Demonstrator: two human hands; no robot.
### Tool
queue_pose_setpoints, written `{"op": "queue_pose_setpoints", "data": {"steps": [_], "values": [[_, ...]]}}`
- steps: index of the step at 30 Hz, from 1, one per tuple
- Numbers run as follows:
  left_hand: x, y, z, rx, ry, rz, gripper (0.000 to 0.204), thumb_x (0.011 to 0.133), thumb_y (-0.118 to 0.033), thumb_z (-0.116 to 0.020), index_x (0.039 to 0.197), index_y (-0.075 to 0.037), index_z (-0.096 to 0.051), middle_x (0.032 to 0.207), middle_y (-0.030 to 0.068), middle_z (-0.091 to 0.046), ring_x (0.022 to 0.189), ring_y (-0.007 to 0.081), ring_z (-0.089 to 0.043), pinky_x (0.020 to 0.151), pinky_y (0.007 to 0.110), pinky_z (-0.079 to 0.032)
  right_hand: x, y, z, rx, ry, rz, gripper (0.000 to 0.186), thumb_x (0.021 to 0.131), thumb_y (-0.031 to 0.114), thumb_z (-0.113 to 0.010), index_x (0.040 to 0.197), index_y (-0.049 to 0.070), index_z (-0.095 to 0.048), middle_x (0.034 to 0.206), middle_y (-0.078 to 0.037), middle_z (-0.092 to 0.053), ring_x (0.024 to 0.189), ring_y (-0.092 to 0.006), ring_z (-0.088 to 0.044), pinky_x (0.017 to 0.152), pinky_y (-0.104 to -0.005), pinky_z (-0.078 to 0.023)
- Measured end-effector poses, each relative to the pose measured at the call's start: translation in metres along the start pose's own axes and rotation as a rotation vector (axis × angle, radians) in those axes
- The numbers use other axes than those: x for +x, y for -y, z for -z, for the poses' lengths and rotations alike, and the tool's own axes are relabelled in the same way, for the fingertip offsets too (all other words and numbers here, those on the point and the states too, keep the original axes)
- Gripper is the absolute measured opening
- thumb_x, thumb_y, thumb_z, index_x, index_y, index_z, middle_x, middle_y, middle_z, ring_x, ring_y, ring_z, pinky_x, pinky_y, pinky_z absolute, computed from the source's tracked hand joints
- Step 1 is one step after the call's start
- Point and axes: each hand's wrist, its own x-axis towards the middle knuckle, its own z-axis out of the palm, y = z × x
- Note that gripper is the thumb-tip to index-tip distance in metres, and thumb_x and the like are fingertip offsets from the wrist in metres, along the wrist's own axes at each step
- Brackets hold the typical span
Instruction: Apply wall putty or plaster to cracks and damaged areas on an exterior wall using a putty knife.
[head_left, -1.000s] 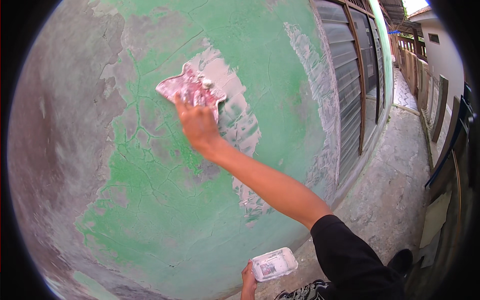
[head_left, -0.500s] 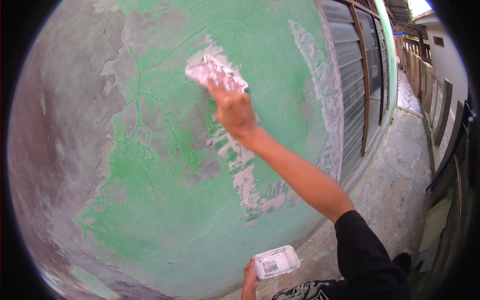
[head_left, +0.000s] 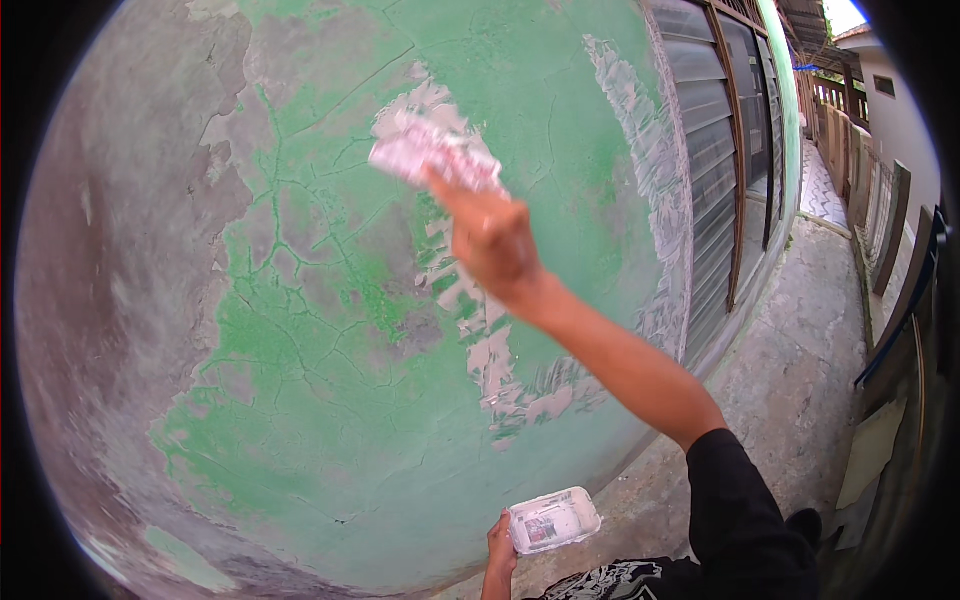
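My right hand (head_left: 495, 240) is closed around a putty spreader (head_left: 432, 155), a flat blade smeared with pinkish-white putty. It lies against or just off the cracked green wall (head_left: 560, 240), over a patch of fresh putty (head_left: 425, 95); contact cannot be made out for blur. Below the hand, a ragged putty strip (head_left: 490, 365) runs down the wall and bends right. Low in the view, my left hand (head_left: 502, 545) grips the left edge of a shallow white plastic tray (head_left: 594, 508). Putty residue coats the tray's inside.
Another putty band (head_left: 640, 150) follows the wall's right side beside a louvred window (head_left: 705, 140). Bare grey plaster (head_left: 110, 250) shows at left. A concrete walkway (head_left: 800, 330) runs along the wall, with boards and poles (head_left: 890, 430) leaning on its far right.
My right hand and forearm have shifted slightly right and down, with the spreader moving a little the same way. More of the putty patch shows above the blade. My left hand and tray barely moved.
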Motion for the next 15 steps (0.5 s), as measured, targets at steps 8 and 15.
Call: {"op": "queue_pose_setpoints", "data": {"steps": [8, 15], "values": [[-0.007, 0.0, 0.002, 0.003, -0.051, 0.012, 0.038, 0.097, -0.034, -0.057, 0.105, 0.003, -0.064, 0.097, 0.0087, -0.067, 0.085, 0.0182, -0.065, 0.075, 0.033, -0.054, -0.006, -0.001, -0.056, -0.161, 0.129, -0.285, 0.06, 0.073, -0.008, -0.055, 0.132, -0.003, -0.051, 0.081, -0.019, -0.067, 0.065, -0.0291, -0.066, 0.057, -0.0378, -0.052], [-0.009, -0.004, 0.003, 0.008, -0.014, -0.011, 0.038, 0.097, -0.033, -0.056, 0.106, 0.003, -0.064, 0.098, 0.0088, -0.067, 0.086, 0.0183, -0.065, 0.077, 0.032, -0.053, -0.028, 0.08, -0.086, -0.064, 0.094, -0.326, 0.062, 0.072, -0.006, -0.059, 0.133, -0.006, -0.049, 0.073, -0.016, -0.063, 0.059, -0.0281, -0.063, 0.055, -0.0384, -0.051]]}}
